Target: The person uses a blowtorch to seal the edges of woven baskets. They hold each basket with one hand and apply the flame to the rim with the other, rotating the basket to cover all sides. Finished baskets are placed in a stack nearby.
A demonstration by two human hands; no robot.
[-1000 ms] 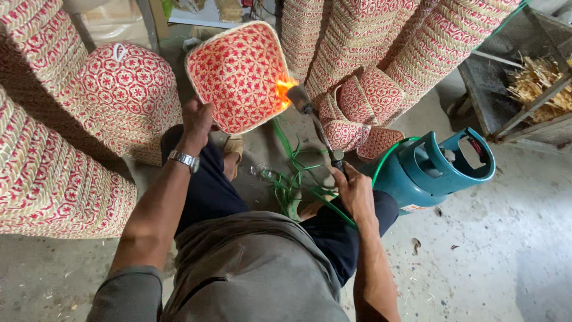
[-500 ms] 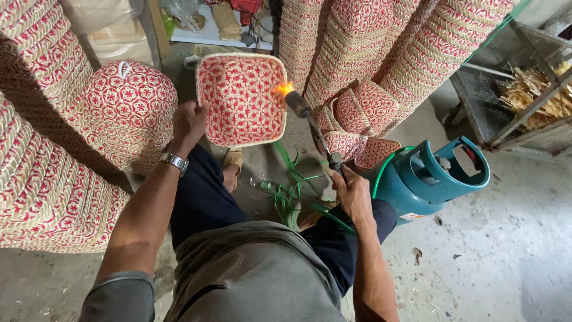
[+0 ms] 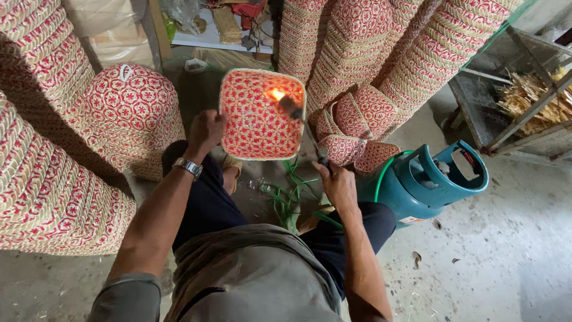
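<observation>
From the head camera, your left hand [image 3: 204,131] is clamped on the left rim of the woven basket [image 3: 253,128], fingers wrapped over the edge, holding it tilted up in front of your knees with its red-patterned face toward you. Your right hand [image 3: 336,182], just right of the basket and lower, is closed around the handle of the gas torch [image 3: 301,125]. The torch's nozzle reaches up over the basket's upper right part, where a flame [image 3: 277,93] plays on the weave.

The basket looks light and fairly stiff, but it is dry plant fibre, so it will likely scorch or crush if handled carelessly. The rim is the firmest place to hold, and the side away from the flame is the safest.

Right of the basket and nearer to you stands the teal gas cylinder [image 3: 423,185], with a green hose [image 3: 381,173] running from it. Stacks of matching baskets [image 3: 381,53] rise behind it.

The basket's far side is hidden, and your left fingertips disappear behind the rim. The hose's join to the torch is probably under your right hand, though it is hard to make out.
</observation>
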